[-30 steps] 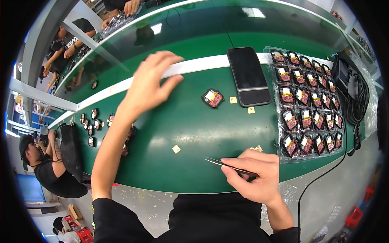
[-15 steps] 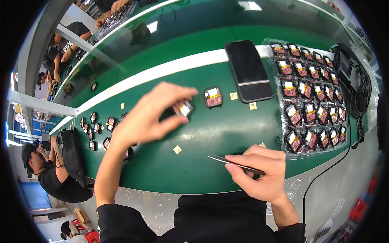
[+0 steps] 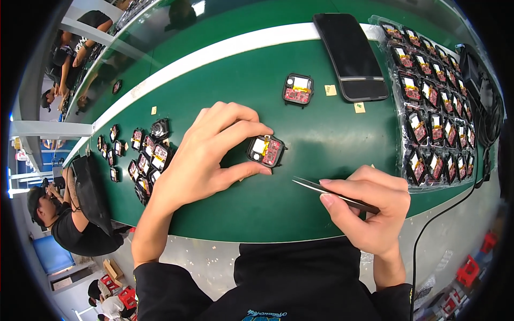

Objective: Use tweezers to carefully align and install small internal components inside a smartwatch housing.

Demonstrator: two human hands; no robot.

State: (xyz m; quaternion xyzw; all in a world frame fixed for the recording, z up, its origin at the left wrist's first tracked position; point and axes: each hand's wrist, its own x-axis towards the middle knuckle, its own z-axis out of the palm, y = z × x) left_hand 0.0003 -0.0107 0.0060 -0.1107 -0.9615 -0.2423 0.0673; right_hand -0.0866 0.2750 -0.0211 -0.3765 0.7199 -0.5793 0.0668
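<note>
My left hand (image 3: 214, 152) grips a small black watch case (image 3: 266, 151) by its edges, thumb below and fingers above. The case lies open-side up, showing a red circuit board, a white block and yellow tape. In my right hand (image 3: 369, 208) a pair of tweezers (image 3: 337, 195) is pinched, tips pointing left toward the case but apart from it. Beyond the hands another open watch case (image 3: 298, 90) rests alone on the green table. Left of my left hand lies a cluster of similar watch cases (image 3: 144, 155), partly hidden by that hand.
A clear plastic tray (image 3: 399, 125) filled with rows of watch cases stands at the right. A black smartphone (image 3: 350, 56) lies beside it. Small yellowish paper squares (image 3: 330, 90) dot the green table (image 3: 225, 224). A black cable (image 3: 423, 235) hangs at right; a seated person (image 3: 69, 219) is at left.
My left hand has come nearer and turned the watch case, so its inside faces up in plain view. The tweezers remain in my right hand. The whole view has shifted slightly.
</note>
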